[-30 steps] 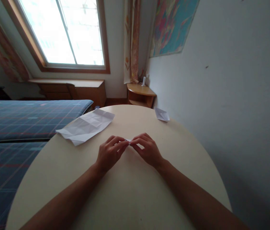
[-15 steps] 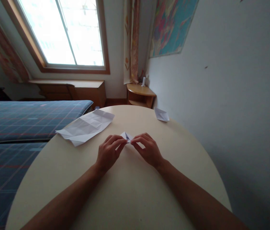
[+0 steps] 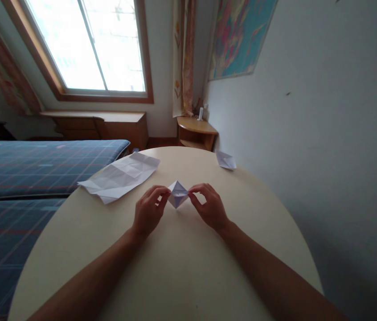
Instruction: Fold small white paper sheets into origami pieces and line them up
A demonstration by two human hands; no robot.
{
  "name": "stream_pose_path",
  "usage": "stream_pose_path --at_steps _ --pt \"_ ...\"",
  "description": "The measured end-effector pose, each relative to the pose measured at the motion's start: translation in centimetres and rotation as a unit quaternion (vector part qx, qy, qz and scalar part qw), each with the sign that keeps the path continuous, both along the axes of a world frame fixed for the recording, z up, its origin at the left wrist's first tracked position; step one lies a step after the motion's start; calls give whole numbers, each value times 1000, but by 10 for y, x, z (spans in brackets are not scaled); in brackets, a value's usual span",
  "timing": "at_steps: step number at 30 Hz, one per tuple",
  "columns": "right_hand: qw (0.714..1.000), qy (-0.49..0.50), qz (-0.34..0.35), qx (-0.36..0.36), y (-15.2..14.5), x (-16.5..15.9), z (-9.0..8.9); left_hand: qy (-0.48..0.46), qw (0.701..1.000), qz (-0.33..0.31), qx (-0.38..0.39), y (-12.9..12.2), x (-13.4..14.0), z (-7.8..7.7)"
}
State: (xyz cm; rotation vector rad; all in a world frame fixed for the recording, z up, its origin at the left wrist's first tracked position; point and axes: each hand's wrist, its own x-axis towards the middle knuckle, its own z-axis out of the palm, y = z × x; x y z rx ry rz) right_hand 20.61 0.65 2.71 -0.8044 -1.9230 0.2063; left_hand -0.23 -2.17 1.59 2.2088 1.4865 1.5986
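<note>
A small folded white paper point(image 3: 177, 200), diamond-shaped from here with an opening across its middle, is held between my two hands over the round table. My left hand point(image 3: 150, 206) pinches its left corner between thumb and fingers. At the opposite corner, the thumb and fingers of my right hand point(image 3: 208, 205) are closed on the paper. Its upper and lower points stick out free of the fingers.
On the cream round table point(image 3: 182, 267), a large creased sheet of paper point(image 3: 124, 174) lies at the far left, reaching the edge. A smaller folded paper piece point(image 3: 226, 160) sits at the far right edge, near the wall point(image 3: 325, 133). A plaid mattress point(image 3: 41, 169) adjoins on the left.
My hands have moved apart, left and right, with the paper's corners in them. The folded paper has spread from a mostly covered shape into a wider open diamond.
</note>
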Motion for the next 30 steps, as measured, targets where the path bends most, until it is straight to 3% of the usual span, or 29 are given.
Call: stream_pose_path --at_steps 12,20,30 --pt "986 73 -95 -114 10 3 -5 -53 995 -6 -89 6 -1 -4" --pt "973 109 -102 -174 17 7 -11 -72 991 -14 -107 9 -3 -8" --pt "969 126 -94 -193 21 8 -15 -86 989 -11 -119 10 -5 -9"
